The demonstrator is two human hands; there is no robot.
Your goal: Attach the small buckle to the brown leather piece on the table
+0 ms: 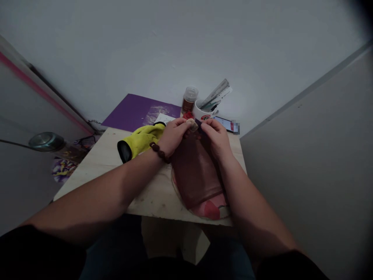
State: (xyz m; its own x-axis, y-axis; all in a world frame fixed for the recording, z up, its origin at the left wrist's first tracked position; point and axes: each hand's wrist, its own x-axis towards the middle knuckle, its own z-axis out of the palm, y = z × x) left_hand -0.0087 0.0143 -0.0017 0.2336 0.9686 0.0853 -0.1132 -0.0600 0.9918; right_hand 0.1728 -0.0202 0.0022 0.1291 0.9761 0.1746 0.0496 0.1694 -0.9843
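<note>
A dark red, soft bag-like thing point(198, 175) lies lengthwise on a pale wooden table point(145, 194), its pink end near the front edge. My left hand point(174, 134), with a bead bracelet at the wrist, is closed on the far end of it. My right hand point(214, 134) pinches the same end from the right. Between my fingertips sits a small pale and dark piece point(194, 123) that I cannot make out. Both hands touch each other there.
A yellow and black glove point(140, 140) lies left of my left hand. Behind it are a purple sheet point(136, 111), a jar point(189, 99), a white mug with rulers point(205, 111) and a phone point(227, 124). A grey panel point(305, 163) stands on the right, a door with knob point(46, 140) on the left.
</note>
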